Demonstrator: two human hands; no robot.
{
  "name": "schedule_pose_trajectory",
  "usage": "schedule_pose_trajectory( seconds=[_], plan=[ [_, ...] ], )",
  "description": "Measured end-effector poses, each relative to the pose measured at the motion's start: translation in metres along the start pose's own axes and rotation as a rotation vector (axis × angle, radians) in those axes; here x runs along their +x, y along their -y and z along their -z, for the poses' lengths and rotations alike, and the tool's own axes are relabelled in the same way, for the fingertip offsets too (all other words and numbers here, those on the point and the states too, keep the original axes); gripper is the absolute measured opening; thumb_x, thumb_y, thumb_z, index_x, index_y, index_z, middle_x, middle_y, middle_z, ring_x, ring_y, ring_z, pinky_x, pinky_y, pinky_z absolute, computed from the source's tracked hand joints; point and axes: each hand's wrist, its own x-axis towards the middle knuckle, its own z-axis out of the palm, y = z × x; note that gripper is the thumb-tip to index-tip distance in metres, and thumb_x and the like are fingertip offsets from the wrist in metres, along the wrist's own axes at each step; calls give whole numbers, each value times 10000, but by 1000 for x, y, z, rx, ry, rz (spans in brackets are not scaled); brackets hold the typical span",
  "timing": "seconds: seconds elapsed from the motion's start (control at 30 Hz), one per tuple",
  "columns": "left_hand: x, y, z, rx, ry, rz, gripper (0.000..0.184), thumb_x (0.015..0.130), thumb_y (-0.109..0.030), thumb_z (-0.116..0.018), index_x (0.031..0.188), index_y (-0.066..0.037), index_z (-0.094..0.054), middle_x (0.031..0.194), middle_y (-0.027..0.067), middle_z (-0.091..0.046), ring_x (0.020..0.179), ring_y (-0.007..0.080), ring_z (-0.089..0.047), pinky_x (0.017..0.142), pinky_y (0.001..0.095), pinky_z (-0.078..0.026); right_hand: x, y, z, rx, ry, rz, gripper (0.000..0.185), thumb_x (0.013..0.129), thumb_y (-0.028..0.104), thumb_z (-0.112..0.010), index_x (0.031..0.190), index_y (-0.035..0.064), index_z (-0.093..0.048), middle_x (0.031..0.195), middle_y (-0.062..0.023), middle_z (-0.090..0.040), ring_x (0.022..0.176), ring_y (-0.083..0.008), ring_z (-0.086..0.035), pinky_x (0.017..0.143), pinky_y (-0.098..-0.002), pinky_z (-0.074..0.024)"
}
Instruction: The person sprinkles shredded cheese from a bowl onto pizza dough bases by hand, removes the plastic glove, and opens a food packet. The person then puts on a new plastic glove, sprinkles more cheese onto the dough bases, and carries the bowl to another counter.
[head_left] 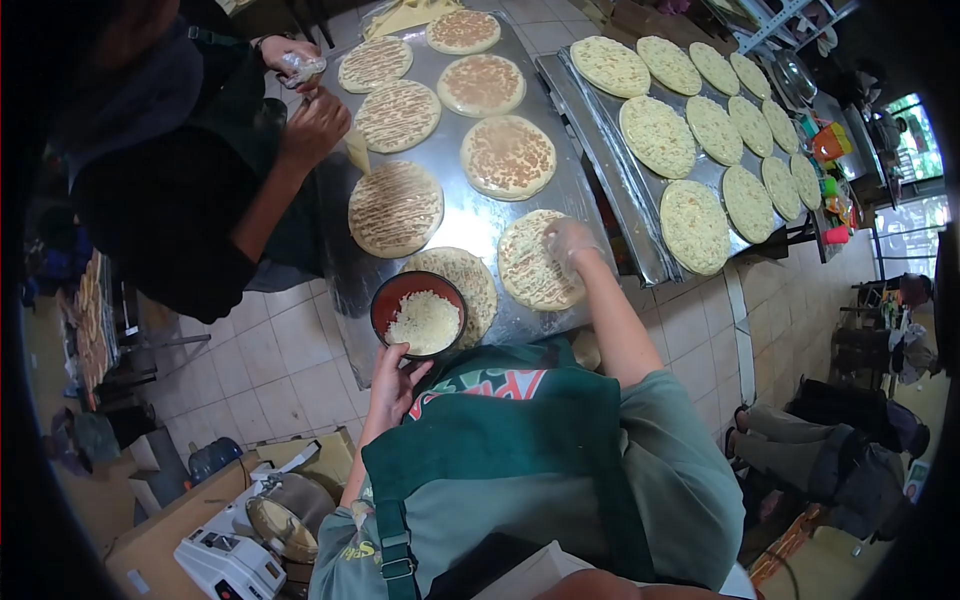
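My left hand (398, 378) grips the rim and side of a bowl (391, 283), dark outside and reddish inside. The bowl is tilted and holds grated cheese (424, 322). Over the nearest right flatbread round (528, 275), strewn with pale shreds, is my right hand (570, 245) in a clear plastic glove. Its fingers are bunched and point down at the round; whatever they hold is hidden. Partly behind the bowl lies another round (468, 280) with shreds on it. Farther along are sauce-striped rounds (396, 210) and browned plain ones (508, 158).
The rounds lie on a shiny metal table (455, 190). At the left a co-worker (180, 170) holds a piping bag (357, 150) over a round. To the right, a second metal-topped table (640, 225) bears several cheese-covered rounds. A mixer (240, 550) stands at lower left.
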Motion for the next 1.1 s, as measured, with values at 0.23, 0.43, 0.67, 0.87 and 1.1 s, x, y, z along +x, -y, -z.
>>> schedule_pose_trajectory(
  seconds=[0.23, 0.43, 0.67, 0.87, 1.1],
  plan=[
    [6, 0, -14, 39, 74, -4, 484, 737, -124, -506, 1163, -84, -280, 1097, 93, -373, 901, 280, -474, 737, 349, -464, -34, 30, 13, 304, 105, -95, 174, 673, 145, -606, 840, 98, -628, 811, -96, -613, 733, -190, -584, 684, -274, -445],
    [9, 1, -49, 147, 108, -20, 557, 721, -52, -497, 1209, -105, -234, 1096, 122, -386, 938, 251, -477, 738, 384, -463, -77, 108, -20, 291, 144, 471, 302, 688, 198, -552, 933, 22, -573, 836, -155, -595, 813, -265, -567, 748, -323, -439],
    [14, 5, -53, 239, 237, 23, 534, 713, -93, -492, 1193, -100, -257, 1019, 106, -425, 827, 229, -518, 722, 365, -467, -96, 137, -10, -286, 572, 637, 288, 731, 204, -470, 963, 62, -566, 998, -154, -543, 925, -273, -530, 795, -363, -411],
    [23, 25, -58, 210, 269, 144, 500, 726, -109, -488, 1177, -88, -271, 1084, 98, -394, 940, 234, -464, 753, 363, -458, -94, 99, -28, -123, 619, 653, 318, 736, 242, -479, 946, 17, -561, 900, -180, -572, 812, -308, -565, 720, -387, -435],
    [25, 27, -74, 251, 237, 181, 466, 741, -123, -472, 1173, -104, -297, 1121, 77, -388, 986, 234, -439, 778, 357, -444, -82, 67, -9, 1045, 496, 77, 266, 705, 84, -602, 955, 28, -533, 814, -96, -583, 781, -204, -568, 681, -292, -454]
  ],
)
